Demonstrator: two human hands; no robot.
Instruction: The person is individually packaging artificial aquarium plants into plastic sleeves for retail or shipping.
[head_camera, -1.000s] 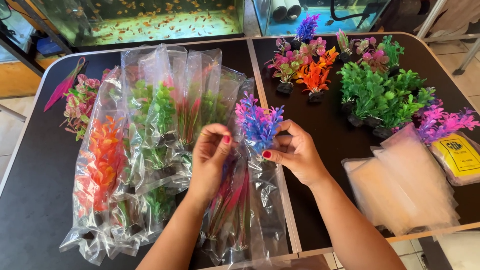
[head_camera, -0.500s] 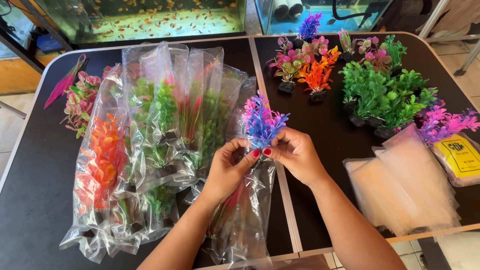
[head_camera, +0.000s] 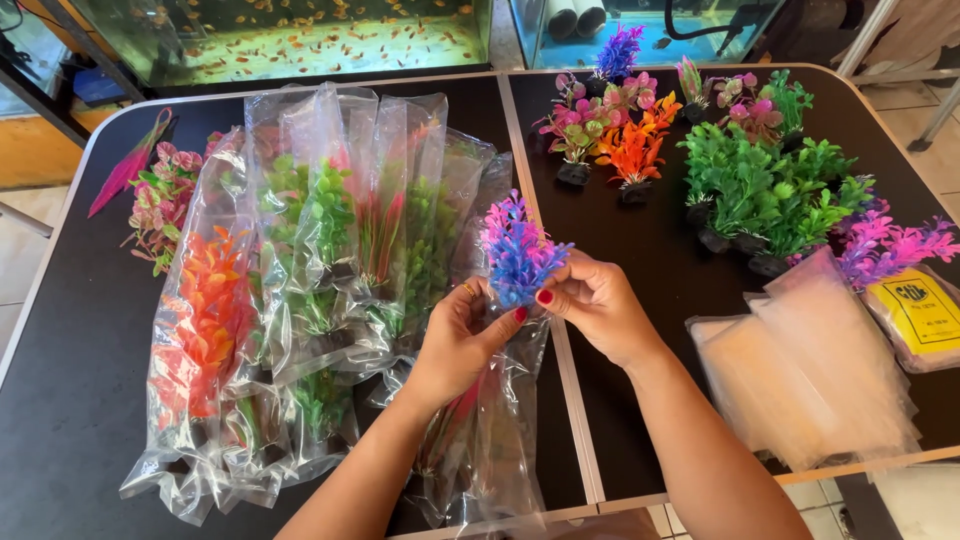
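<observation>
Blue-pink plastic plant (head_camera: 517, 250) pinched by left hand (head_camera: 462, 340) and right hand (head_camera: 597, 305) above bare table seam (head_camera: 575, 400)

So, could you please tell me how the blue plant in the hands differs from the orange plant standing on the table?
The blue plant is blue with pink tips; the orange plant is plain orange. The blue plant is held up between the left hand and right hand; the orange plant stands untouched on its dark base among other plants. Both are small, unbagged artificial plants.
</observation>
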